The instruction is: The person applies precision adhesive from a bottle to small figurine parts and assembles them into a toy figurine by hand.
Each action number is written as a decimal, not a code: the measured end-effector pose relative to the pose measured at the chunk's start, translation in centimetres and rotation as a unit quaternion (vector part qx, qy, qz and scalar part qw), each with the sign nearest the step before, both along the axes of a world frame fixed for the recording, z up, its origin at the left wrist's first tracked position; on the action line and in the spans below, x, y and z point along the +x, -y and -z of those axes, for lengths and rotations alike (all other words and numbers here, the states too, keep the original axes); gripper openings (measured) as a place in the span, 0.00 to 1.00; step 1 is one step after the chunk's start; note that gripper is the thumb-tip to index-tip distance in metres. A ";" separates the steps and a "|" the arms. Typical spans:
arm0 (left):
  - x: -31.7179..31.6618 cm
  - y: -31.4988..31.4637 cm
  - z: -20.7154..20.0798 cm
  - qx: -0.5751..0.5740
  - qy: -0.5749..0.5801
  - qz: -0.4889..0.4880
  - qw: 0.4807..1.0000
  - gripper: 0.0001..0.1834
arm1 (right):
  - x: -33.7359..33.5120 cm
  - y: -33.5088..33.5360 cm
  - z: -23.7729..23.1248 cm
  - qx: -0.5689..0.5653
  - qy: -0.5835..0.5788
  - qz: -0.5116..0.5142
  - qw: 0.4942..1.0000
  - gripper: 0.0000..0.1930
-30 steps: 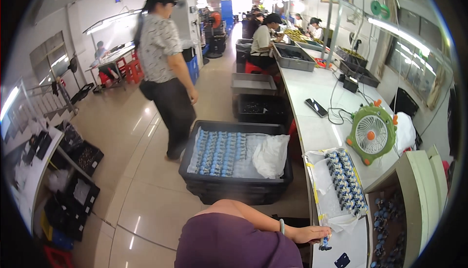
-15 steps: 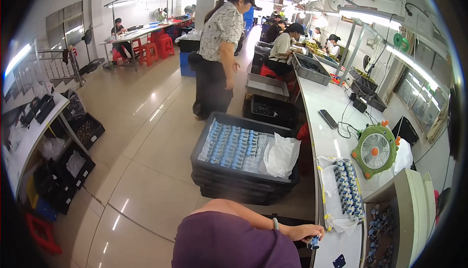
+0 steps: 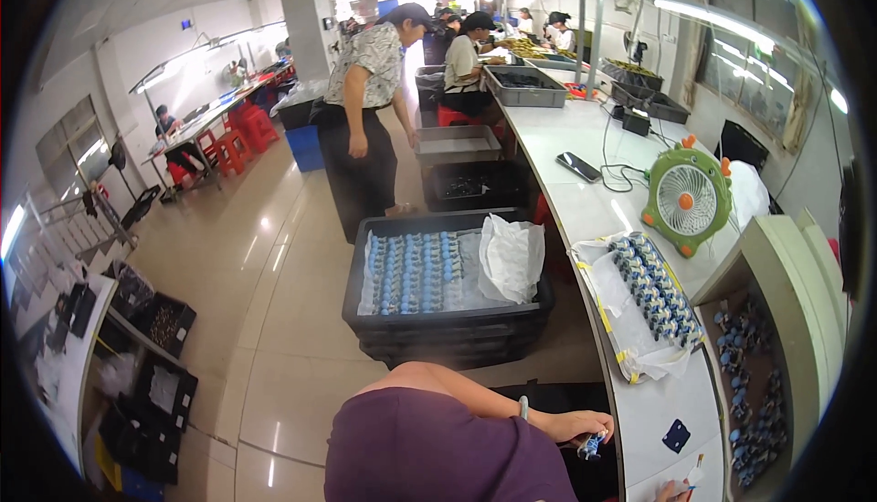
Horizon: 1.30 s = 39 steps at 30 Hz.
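Note:
My left hand (image 3: 580, 426), with a pale band at the wrist, is closed on a small blue and white figurine (image 3: 592, 447) at the table's near edge. Only part of my right hand (image 3: 674, 493) shows at the lower edge; its fingers are closed around a thin brush-like stick (image 3: 698, 470). A small dark blue flat piece (image 3: 676, 435) lies on the white table between the two hands. Beyond it, a tray lined with white sheet and edged in yellow tape (image 3: 610, 319) holds rows of similar figurines (image 3: 653, 287).
An open-fronted box (image 3: 776, 274) with more figurines stands at right. A green fan (image 3: 687, 199) and a phone (image 3: 578, 167) rest on the table. Stacked black crates (image 3: 448, 324) stand on the floor ahead. A co-worker (image 3: 365, 91) leans beside them.
My view has turned, so the table sits further into the picture. My right hand with the stick has come into view at the lower edge. The co-worker now bends toward the crates.

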<state>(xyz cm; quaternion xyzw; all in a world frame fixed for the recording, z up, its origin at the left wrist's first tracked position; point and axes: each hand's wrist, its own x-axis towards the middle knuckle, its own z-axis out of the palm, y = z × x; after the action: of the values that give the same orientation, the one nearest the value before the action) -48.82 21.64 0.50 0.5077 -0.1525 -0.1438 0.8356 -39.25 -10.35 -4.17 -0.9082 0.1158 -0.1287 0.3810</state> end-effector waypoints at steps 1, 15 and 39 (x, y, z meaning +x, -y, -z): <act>0.2 0.0 0.3 0.002 -0.014 0.012 1.000 0.11 | -0.3 -0.3 -1.0 -0.056 -0.025 -0.004 0.998 0.30; 5.5 -1.0 1.6 0.070 -0.012 0.071 0.995 0.13 | -2.5 -2.7 -3.2 0.130 -0.053 0.048 0.989 0.33; 15.3 -0.9 -1.4 -0.041 0.049 0.157 0.986 0.15 | 1.2 -12.5 -9.0 0.284 -0.016 -0.219 0.933 0.16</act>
<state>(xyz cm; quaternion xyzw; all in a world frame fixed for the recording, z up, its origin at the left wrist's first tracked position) -33.49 22.52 1.93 0.4495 -0.2772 -0.2417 0.8141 -38.02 2.16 4.83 -0.7668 -0.0486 0.0109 0.6399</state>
